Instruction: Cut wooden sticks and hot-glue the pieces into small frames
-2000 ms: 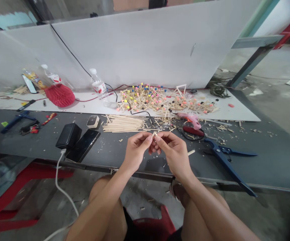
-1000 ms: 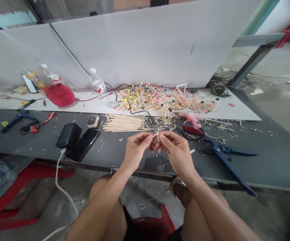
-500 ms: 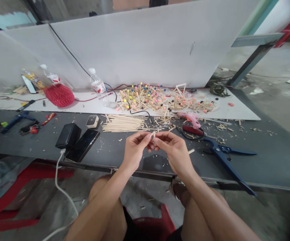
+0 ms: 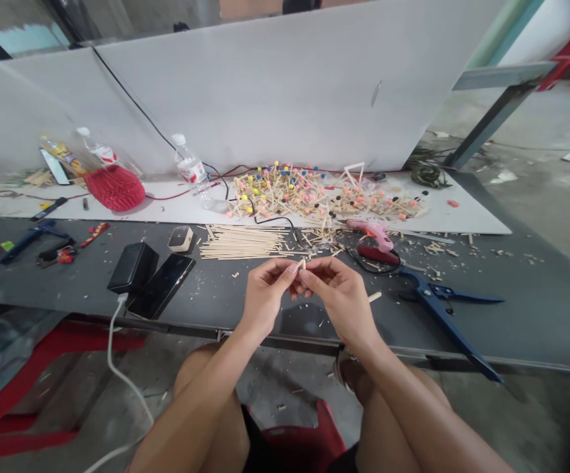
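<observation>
A dark table runs across the view, with a white board laid along its far edge and white panels standing behind. On the board lies a heap of stick models with coloured balls at the joints, set back where the hands cannot knock it. A red mesh bag and a water bottle stand further left on the board.

On the dark surface, long blue cutters lie to the right, handles spread, within reach of the right hand. A pink glue gun rests just beyond the hands, its cord trailing toward the board. A neat bundle of sticks lies left of it, stock kept close for picking. A power bank and a phone sit side by side near the front edge at left, a white cable hanging down from them.

Above the front edge, over the knees, the left hand and right hand meet. Both are closed to a narrow pinch, thumb against forefinger, on a short stick piece held between the two sets of fingertips, clear of the table. It is too small to tell whether it is one piece or two being joined. Offcuts litter the table around.
</observation>
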`<state>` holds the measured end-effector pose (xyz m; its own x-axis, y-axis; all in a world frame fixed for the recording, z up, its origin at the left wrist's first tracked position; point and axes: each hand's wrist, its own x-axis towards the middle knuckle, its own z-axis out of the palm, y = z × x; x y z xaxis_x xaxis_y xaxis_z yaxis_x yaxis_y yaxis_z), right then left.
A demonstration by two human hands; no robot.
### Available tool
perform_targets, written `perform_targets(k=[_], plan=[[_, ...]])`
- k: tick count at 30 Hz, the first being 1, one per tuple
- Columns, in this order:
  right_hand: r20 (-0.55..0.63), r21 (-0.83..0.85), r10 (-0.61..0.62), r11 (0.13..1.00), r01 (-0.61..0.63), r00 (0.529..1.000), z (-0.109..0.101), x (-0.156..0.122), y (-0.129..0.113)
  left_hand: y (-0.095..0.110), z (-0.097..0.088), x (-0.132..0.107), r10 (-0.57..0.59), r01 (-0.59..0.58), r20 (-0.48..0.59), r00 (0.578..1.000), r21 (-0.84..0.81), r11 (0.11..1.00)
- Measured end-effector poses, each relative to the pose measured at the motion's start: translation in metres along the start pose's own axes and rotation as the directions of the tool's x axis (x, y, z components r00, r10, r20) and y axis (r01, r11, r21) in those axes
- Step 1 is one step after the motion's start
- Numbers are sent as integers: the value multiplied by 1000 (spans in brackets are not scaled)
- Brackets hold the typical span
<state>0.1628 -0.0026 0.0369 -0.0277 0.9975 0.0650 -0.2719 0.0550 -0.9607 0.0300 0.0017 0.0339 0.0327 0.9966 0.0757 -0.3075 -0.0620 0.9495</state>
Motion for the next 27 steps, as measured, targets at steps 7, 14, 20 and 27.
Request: perform_targets(k=[7, 14, 20, 27], plan=[[-19, -91, -34, 995, 32, 999, 0, -2, -6, -1, 0, 0, 2, -2, -3, 1000, -1, 1000], [-26, -154, -62, 986, 58, 998, -1, -3, -6, 1, 0, 0, -9, 9, -2, 1000, -4, 1000], [-27, -157, -50, 987, 45, 998, 0, -3, -8, -1, -2, 1, -21, 21, 20, 1000, 2, 1000], [-40, -189, -40, 981, 32, 998, -1, -3, -11, -1, -2, 1, -10, 10, 26, 1000, 2, 1000]])
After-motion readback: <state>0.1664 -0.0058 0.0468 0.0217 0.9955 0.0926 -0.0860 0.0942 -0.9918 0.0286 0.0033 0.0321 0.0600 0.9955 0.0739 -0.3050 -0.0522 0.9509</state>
